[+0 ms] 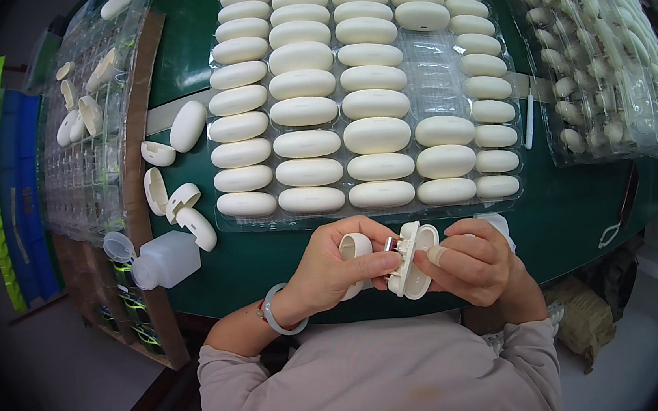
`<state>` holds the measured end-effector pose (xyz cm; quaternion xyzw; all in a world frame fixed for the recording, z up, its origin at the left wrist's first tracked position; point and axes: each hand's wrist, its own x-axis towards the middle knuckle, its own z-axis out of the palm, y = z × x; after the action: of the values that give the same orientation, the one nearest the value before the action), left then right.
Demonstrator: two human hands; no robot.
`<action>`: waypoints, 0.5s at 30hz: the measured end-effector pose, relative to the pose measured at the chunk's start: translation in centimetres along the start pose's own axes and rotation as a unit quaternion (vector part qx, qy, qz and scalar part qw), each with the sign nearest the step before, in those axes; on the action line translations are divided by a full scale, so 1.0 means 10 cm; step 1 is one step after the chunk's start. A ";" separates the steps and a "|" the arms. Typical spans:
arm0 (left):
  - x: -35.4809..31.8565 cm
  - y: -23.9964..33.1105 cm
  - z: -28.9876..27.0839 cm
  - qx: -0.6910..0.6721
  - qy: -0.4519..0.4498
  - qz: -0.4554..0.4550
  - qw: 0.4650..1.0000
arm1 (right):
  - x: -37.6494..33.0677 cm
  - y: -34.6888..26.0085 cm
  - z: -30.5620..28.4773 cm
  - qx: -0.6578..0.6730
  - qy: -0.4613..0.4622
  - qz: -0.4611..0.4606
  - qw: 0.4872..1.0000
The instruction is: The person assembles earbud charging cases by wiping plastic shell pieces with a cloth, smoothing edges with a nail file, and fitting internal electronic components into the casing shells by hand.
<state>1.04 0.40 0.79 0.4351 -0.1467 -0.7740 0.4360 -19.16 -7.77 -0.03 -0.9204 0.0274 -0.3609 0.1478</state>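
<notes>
Close to my body, both hands meet over small cream-white plastic case parts. My left hand (341, 264) is closed around a curved white shell (356, 252), and a small shiny metal part (391, 245) shows by its fingertips. My right hand (473, 263) grips a hinged oval case piece (413, 261), standing on edge with its hollow side toward the right fingers. A pale finger cot (435, 255) covers one right fingertip. The left thumb and forefinger reach the case piece's left side; whether they press on it or only touch it, I cannot tell.
Beyond my hands, a clear tray (431, 77) holds rows of closed oval cases (379, 165). Loose shells (183, 200) and a translucent bottle (168, 260) with its cap open lie left. Stacked clear trays stand at left (77, 182) and right (600, 60). A white stick (529, 121) lies nearby.
</notes>
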 end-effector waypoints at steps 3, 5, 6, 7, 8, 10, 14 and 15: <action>-0.01 -0.01 -0.01 0.004 -0.026 0.019 0.999 | -0.05 0.00 0.05 0.088 0.025 -0.015 0.996; -0.02 0.03 0.01 0.005 -0.023 0.019 1.000 | -0.06 -0.02 0.06 0.098 0.017 -0.006 0.995; -0.02 0.04 0.00 0.008 -0.020 0.023 0.999 | -0.04 -0.02 0.03 0.096 0.038 0.010 0.995; -0.03 0.04 -0.01 0.006 -0.019 0.025 0.999 | -0.03 -0.02 0.02 0.094 0.060 0.025 0.993; -0.04 0.05 -0.02 -0.007 -0.023 0.031 0.999 | -0.04 -0.01 0.00 0.095 0.058 0.023 0.994; -0.05 0.05 -0.03 -0.020 -0.027 0.038 0.999 | -0.08 -0.01 -0.02 0.074 0.065 0.048 0.994; -0.06 0.07 -0.02 0.012 -0.028 0.033 0.999 | -0.07 -0.02 -0.02 0.065 0.062 0.055 0.994; -0.07 0.08 -0.02 0.017 -0.029 0.035 0.999 | -0.06 -0.03 -0.02 0.065 0.061 0.058 0.994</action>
<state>1.78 0.51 1.51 0.4146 -0.1877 -0.7678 0.4509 -19.78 -7.48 -0.19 -0.8820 0.0660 -0.4082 0.2261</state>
